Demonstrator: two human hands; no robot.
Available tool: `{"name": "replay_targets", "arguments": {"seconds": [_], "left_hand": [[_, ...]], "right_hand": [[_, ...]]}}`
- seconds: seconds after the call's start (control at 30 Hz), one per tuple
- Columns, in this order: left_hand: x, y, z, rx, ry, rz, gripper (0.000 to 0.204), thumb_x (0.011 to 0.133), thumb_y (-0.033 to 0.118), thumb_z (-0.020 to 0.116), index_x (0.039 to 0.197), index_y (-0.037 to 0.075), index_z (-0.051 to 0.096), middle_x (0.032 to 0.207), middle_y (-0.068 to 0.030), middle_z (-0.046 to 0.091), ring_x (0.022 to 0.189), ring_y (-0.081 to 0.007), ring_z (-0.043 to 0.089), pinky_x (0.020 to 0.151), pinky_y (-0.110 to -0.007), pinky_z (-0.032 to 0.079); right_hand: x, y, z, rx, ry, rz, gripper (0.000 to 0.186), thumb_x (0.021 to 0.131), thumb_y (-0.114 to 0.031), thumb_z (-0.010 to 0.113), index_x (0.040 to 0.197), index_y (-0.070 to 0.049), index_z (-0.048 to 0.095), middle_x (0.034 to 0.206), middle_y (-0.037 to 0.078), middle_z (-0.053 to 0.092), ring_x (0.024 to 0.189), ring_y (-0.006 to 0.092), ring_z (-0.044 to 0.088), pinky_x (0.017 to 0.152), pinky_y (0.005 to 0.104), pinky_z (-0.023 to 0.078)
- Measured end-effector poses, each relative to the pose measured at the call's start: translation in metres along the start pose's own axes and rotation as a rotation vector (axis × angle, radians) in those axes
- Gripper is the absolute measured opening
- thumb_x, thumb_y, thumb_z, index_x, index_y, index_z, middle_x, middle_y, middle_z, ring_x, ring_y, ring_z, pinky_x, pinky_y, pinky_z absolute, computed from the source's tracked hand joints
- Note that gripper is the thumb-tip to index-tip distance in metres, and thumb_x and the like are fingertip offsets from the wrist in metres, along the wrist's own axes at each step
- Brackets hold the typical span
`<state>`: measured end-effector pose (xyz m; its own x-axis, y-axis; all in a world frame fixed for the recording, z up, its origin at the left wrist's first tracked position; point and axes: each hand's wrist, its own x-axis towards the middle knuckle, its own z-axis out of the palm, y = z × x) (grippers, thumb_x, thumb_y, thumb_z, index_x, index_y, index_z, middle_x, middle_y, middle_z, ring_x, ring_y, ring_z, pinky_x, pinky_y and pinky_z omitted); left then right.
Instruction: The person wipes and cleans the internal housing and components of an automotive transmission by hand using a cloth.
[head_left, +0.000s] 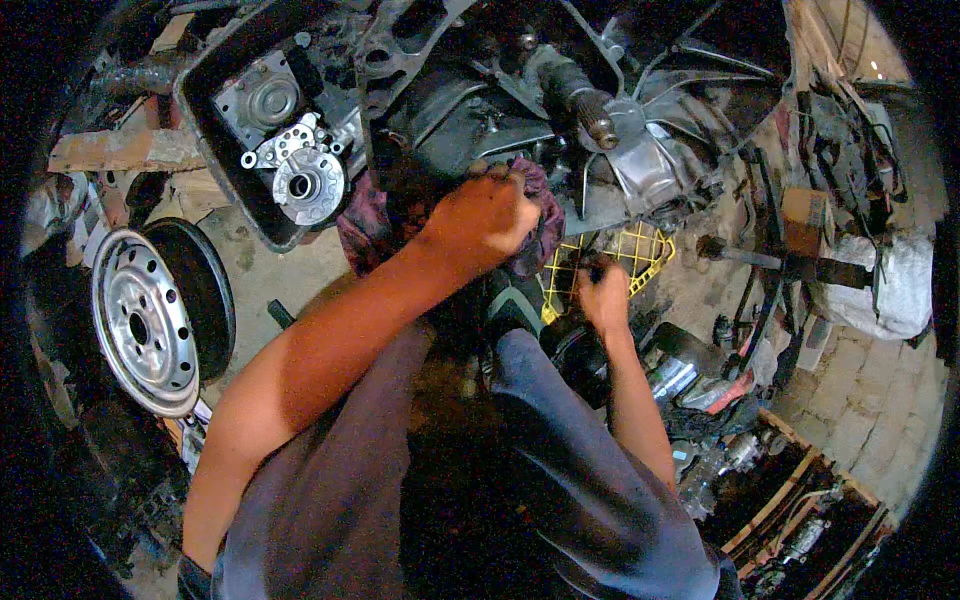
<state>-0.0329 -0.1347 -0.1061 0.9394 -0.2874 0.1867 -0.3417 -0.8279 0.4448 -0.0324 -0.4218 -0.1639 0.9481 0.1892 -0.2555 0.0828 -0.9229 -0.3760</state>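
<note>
My left hand [485, 222] presses a purple rag [545, 215] against the gearbox housing [470, 120]; its splined shaft [585, 100] points toward me. My right hand [603, 297] is curled, its grip unclear.

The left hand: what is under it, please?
Under the left hand lies a dark purple rag, pressed against the grey gearbox housing. The rag's edges show on both sides of the hand. The metal surface beneath the rag is covered and cannot be seen.

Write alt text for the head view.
A person's left hand presses a dark purple rag against a greasy grey metal gearbox housing; the right hand rests lower, near a yellow plastic crate. A silver steel wheel stands left.
</note>
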Motion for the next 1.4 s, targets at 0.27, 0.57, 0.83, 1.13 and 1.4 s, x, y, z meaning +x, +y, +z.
{"name": "replay_targets", "arguments": {"seconds": [0.27,0.57,0.83,1.13,1.4], "left_hand": [[-0.01,-0.007,0.013,0.079,0.201,0.201,0.009,0.085,0.022,0.062,0.081,0.014,0.065,0.086,-0.0114,0.064,0.084,-0.029,0.065,0.075,-0.041,0.056],[-0.009,0.004,0.004,0.131,0.05,0.122,0.011,0.087,0.024,0.061,0.089,0.016,0.069,0.092,-0.0068,0.067,0.095,-0.0278,0.065,0.096,-0.046,0.047],[-0.012,0.003,0.022,0.225,0.132,0.127,0.01,0.088,0.023,0.061,0.091,0.017,0.068,0.09,-0.0064,0.065,0.094,-0.0272,0.064,0.098,-0.048,0.047],[-0.013,0.001,0.018,0.192,0.266,0.168,0.01,0.086,0.023,0.062,0.09,0.015,0.066,0.091,-0.0078,0.063,0.091,-0.0285,0.063,0.089,-0.041,0.05],[-0.008,-0.003,0.028,0.149,0.269,0.165,0.005,0.083,0.022,0.062,0.083,0.017,0.064,0.082,-0.0038,0.059,0.084,-0.024,0.06,0.08,-0.035,0.05]], "right_hand": [[-0.046,-0.036,-0.107,0.113,-0.023,-0.143,0.06,0.076,0.012,0.064,0.134,-0.006,0.065,0.118,0.018,0.067,0.114,0.0335,0.065,0.104,0.0399,0.047],[-0.012,-0.07,-0.094,0.156,0.229,-0.489,0.033,0.089,0.004,0.064,0.12,-0.002,0.073,0.109,0.016,0.071,0.096,0.0321,0.072,0.088,0.0386,0.056],[-0.004,-0.069,-0.072,0.061,0.171,-0.444,0.027,0.092,0.005,0.066,0.117,0.0,0.073,0.108,0.018,0.073,0.099,0.0309,0.072,0.09,0.0366,0.055],[0.008,-0.076,-0.062,-0.044,0.151,-0.424,0.04,0.083,0.002,0.069,0.122,0.0,0.068,0.115,0.022,0.067,0.103,0.0418,0.067,0.09,0.0466,0.055],[0.007,-0.07,-0.054,-0.05,0.254,-0.513,0.039,0.082,0.0,0.07,0.121,-0.001,0.068,0.108,0.022,0.065,0.095,0.0431,0.065,0.087,0.0482,0.054]]}}
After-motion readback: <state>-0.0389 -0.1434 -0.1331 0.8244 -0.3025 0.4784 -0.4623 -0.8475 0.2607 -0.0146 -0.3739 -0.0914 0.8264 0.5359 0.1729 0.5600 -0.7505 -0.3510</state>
